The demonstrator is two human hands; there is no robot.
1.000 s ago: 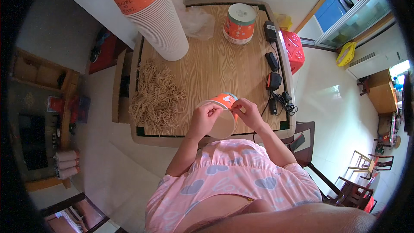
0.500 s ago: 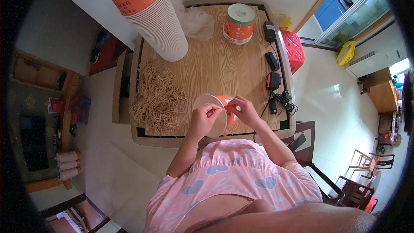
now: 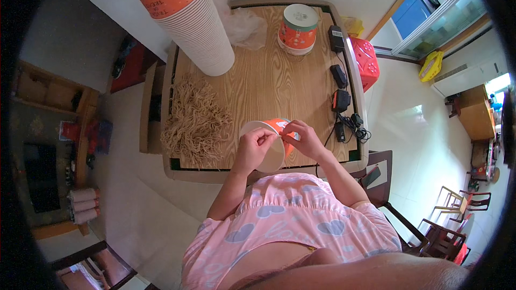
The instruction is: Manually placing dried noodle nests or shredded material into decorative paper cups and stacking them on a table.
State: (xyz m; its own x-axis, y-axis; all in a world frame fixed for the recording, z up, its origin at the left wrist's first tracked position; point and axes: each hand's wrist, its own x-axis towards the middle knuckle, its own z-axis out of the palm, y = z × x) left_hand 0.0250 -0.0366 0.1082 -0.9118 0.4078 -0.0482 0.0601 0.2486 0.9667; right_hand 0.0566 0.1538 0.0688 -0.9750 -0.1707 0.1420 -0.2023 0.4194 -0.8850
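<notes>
An orange paper bucket (image 3: pixel 275 158) lies tilted on its side at the near edge of the table, its pale open mouth facing left. My left hand (image 3: pixel 254 149) is closed in a pinch in front of the mouth, fingertips at the rim. From the other side, my right hand (image 3: pixel 302 138) pinches by the bucket's printed wall, its fingertips almost meeting the left ones. Whatever sits between the fingertips is too small to make out. Left of the bucket is a loose heap of tan twisted cords (image 3: pixel 196 121).
A tall leaning stack of paper buckets (image 3: pixel 196 27) rises at the far left beside crumpled clear plastic (image 3: pixel 244 28). Upside-down buckets (image 3: pixel 298 32) stand at the back. Black power adapters (image 3: pixel 341 100) and cables (image 3: pixel 356 124) line the right edge; beyond is a red stool (image 3: pixel 365 63).
The bucket has turned and shifted slightly under my hands, its mouth sitting a little lower. Both hands stay in nearly the same place, still pinched at the rim.
</notes>
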